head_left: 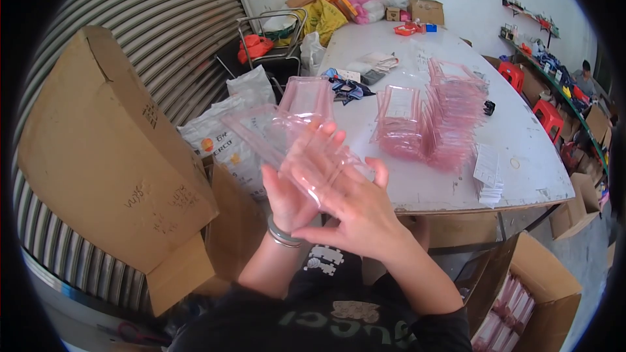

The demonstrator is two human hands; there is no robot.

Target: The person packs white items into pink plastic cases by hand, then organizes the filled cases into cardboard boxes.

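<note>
A clear, pink-tinted plastic sleeve (261, 133) is held up in front of my body, above the near left edge of the table. My left hand (285, 192) supports it from below, palm up, with the fingers partly seen through the film. Across the sleeve lies my right hand (355, 205), its fingers stretched out and apart over the plastic. Just beyond the hands, another pink sleeve pile (306, 98) sits at the table's left edge. To the right stand tall stacks of pink sleeves (450, 117), with a shorter pile (399, 117) topped by a white card.
A stack of white cards (488, 173) lies near the front edge of the white table (535, 176). Large cardboard boxes (117, 156) stand at left; an open box (548, 274) at lower right contains pink packets. Red stools (548, 119) and a person (585, 78) are farther right.
</note>
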